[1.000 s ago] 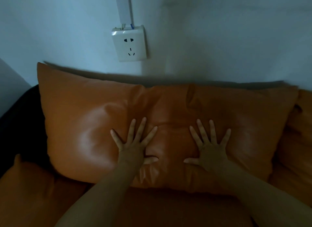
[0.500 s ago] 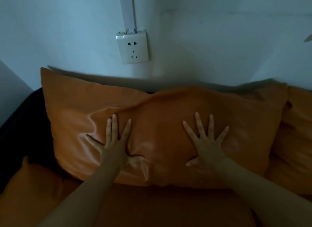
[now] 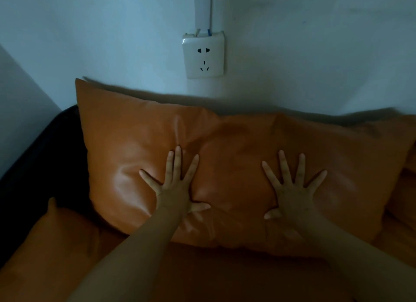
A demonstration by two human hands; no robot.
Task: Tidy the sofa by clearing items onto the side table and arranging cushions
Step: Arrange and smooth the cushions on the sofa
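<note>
Cushion arranging appears to be the step in hand: my left hand [image 3: 174, 189] and right hand [image 3: 292, 192] lie flat, fingers spread wide, pressing the orange leather cushion [image 3: 236, 148] propped against the wall [image 3: 315, 54]. Next, I judge, smoothing outward. Room: black sofa arm [image 3: 40, 157] left, another cushion [image 3: 405, 189] touching right.

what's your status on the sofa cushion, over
Left hand and right hand flat, spread, pressing the orange cushion. Cushion upright against the wall. Nothing in the way.
</note>
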